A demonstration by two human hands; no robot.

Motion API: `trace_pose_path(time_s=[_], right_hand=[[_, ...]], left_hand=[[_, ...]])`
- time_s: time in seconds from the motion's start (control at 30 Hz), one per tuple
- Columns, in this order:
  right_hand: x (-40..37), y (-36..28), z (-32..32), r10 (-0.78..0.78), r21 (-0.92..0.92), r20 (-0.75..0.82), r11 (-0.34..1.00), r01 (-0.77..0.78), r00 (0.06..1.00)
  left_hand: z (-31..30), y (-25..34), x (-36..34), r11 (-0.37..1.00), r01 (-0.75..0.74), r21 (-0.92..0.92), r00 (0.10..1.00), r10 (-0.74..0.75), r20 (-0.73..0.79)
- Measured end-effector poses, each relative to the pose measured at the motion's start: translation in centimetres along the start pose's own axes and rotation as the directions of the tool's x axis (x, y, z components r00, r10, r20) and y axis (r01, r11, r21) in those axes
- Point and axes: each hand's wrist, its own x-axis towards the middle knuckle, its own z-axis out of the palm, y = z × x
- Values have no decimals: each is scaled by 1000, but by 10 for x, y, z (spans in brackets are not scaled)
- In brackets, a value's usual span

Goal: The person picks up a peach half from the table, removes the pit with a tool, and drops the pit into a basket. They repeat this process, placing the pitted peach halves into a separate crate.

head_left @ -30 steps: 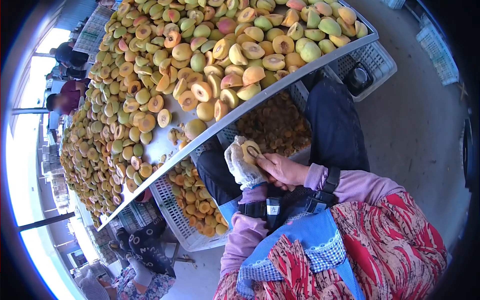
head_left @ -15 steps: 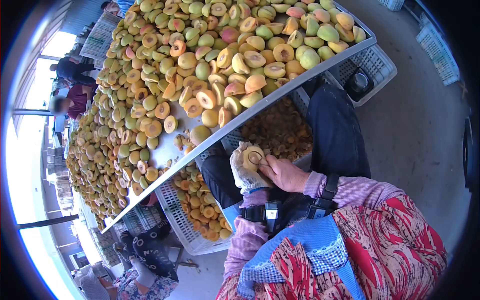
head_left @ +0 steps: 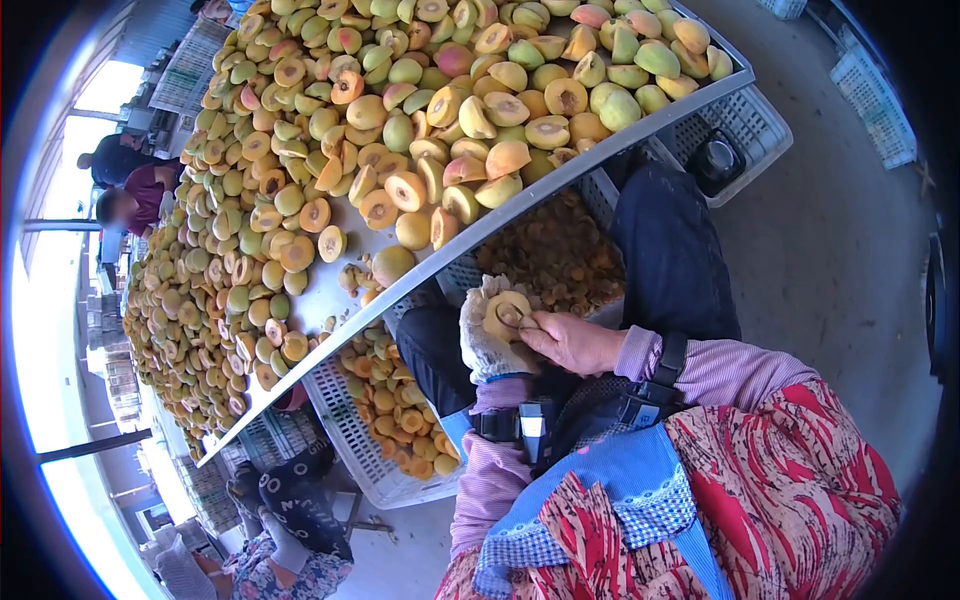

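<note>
My left hand (head_left: 482, 345), in a whitish knitted glove, is closed around a halved yellow peach (head_left: 503, 325) with its cut face up. My bare right hand (head_left: 580, 343) pinches a small tool with a thin curved loop (head_left: 523, 316); its handle is hidden in the fingers. The loop rests at the middle of the cut face. Both hands are over my lap. Beneath and beyond them, a crate holds brownish fruit scraps (head_left: 560, 255).
A metal-edged table (head_left: 455, 247) heaped with peach halves (head_left: 400, 190) slants across ahead. Left of my knees stands a white crate (head_left: 365, 478) of cut halves. Another crate (head_left: 765, 165), at the right, holds a dark round object. Co-workers (head_left: 140, 200) are at the left.
The view has shifted slightly, moving the table a little left in the picture. Both hands keep their hold, with the loop still at the middle of the peach half.
</note>
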Motion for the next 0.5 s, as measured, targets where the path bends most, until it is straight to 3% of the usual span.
trace_pose_path(time_s=[0.03, 0.1, 0.13, 0.2, 0.23, 0.27, 0.3, 0.33, 0.4, 0.43, 0.47, 0.5], right_hand=[[-5, -12, -5, 4, 2, 2, 1000, -4, 1000], [-12, -32, -14, 368, 86, 174, 918, -387, 913], [-12, -30, -14, 372, 88, 175, 916, -391, 912], [-13, -21, -14, 282, 60, 176, 953, -296, 943], [-9, -2, -8, 281, 64, 176, 953, -296, 944], [-1, 27, -2, 26, -6, 92, 1000, -25, 995], [1, 28, -1, -240, -96, 30, 966, 241, 970], [2, 30, -3, -244, -100, 28, 964, 246, 969], [2, 25, -10, -104, -319, 51, 941, 115, 993], [-3, 18, -9, -109, -325, 53, 938, 120, 993], [-9, 10, -8, -23, -180, 99, 983, 40, 995], [-14, 3, -6, 56, -31, 157, 998, -52, 986]], left_hand=[[-2, 1, 2, 997, 74, 7, 997, -74, 32], [-3, 6, 2, 976, 216, 4, 976, -216, 39], [-8, 4, 5, 976, 220, 5, 975, -220, 36], [-19, -1, 14, 978, 107, 178, 992, -118, 54], [-18, 0, 10, 978, 108, 181, 991, -119, 53], [-14, 2, 5, 963, 47, 265, 994, -70, 79], [-10, 4, 0, 939, -16, 344, 994, -23, 109], [-6, 5, -5, 939, -21, 343, 993, -20, 114], [-3, 7, -14, 981, -71, 180, 986, 42, 163], [-3, 5, -15, 957, -122, 263, 989, 95, 113], [0, 2, -18, 936, -122, 331, 992, 130, -3], [1, 3, -17, 885, -103, 453, 992, 125, -17]])
